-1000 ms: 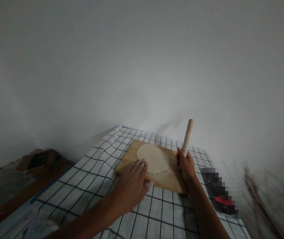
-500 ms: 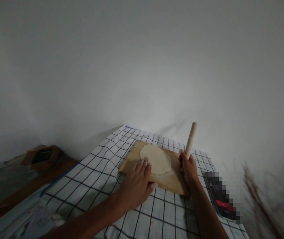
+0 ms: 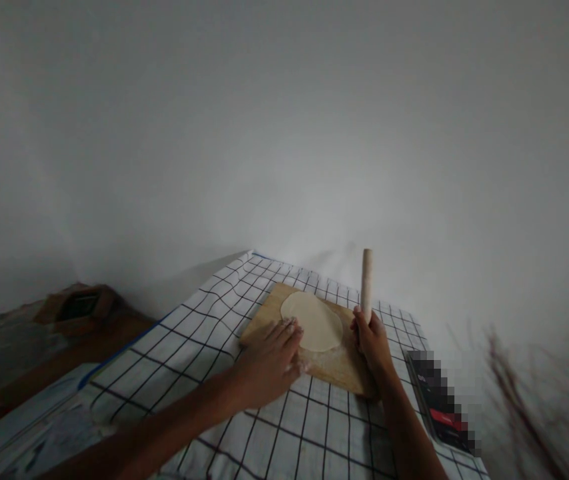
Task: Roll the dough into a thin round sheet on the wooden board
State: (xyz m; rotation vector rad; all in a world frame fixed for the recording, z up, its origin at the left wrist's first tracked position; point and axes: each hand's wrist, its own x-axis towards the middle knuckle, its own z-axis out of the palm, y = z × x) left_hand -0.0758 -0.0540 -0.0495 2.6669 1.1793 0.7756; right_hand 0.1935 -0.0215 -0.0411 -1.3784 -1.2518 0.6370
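A thin, flat round of dough (image 3: 317,323) lies on a wooden board (image 3: 347,367) dusted with flour. At the dough's near left edge rests my left hand (image 3: 274,353), its floury fingers stretched out over the board and nothing gripped in them. Wrapped around the lower end of a rolling pin (image 3: 367,283) is my right hand (image 3: 370,337), above the board's right side. The pin points almost straight up, clear of the dough.
A white cloth with black grid lines (image 3: 199,340) covers the table, which stands against a pale wall (image 3: 284,133). A dark, partly pixelated object (image 3: 427,383) lies at the right edge. Bare twigs (image 3: 514,400) rise beyond it; an open cardboard box (image 3: 77,310) sits at left.
The rolling pin has swung from a rightward lean to nearly upright, and my right hand has shifted slightly left. My left hand's thumb has drawn in closer to the fingers.
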